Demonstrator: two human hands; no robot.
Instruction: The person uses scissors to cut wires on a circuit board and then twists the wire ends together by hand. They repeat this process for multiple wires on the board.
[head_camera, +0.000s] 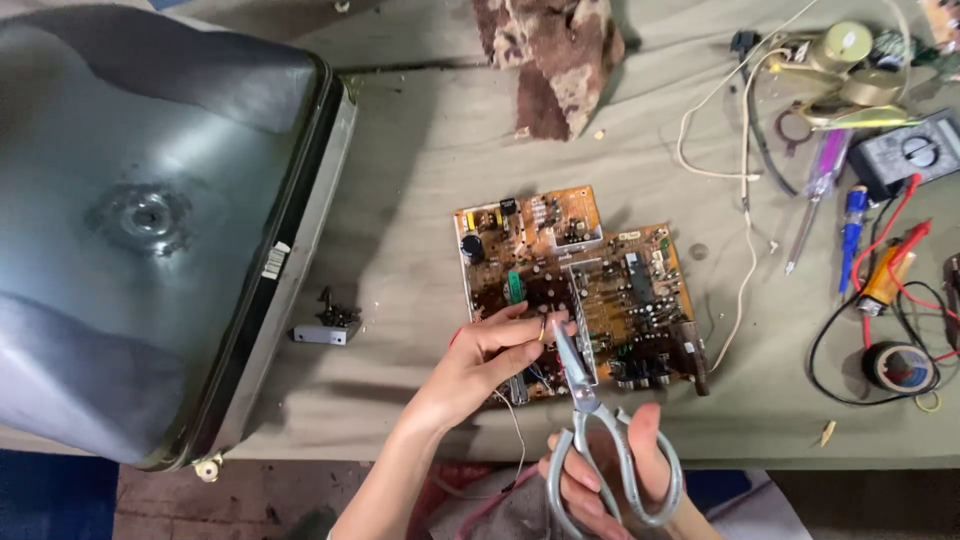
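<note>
A brown circuit board (590, 260) crowded with components lies on the cloth-covered table. My left hand (490, 350) rests on the board's near edge and pinches a small wire or part between thumb and fingers. Grey-handled scissors (585, 400) are gripped in my right hand (610, 480), whose fingers pass through the loops. The blades point up toward the spot my left hand pinches. Whether the blades touch the wire is unclear.
A large grey picture tube (150, 220) fills the left side. A small metal bracket (325, 325) lies beside it. At right are a multimeter (915, 155), screwdrivers (820, 190), black tape roll (900, 365), red and white wires. A camouflage cloth (555, 50) lies at the back.
</note>
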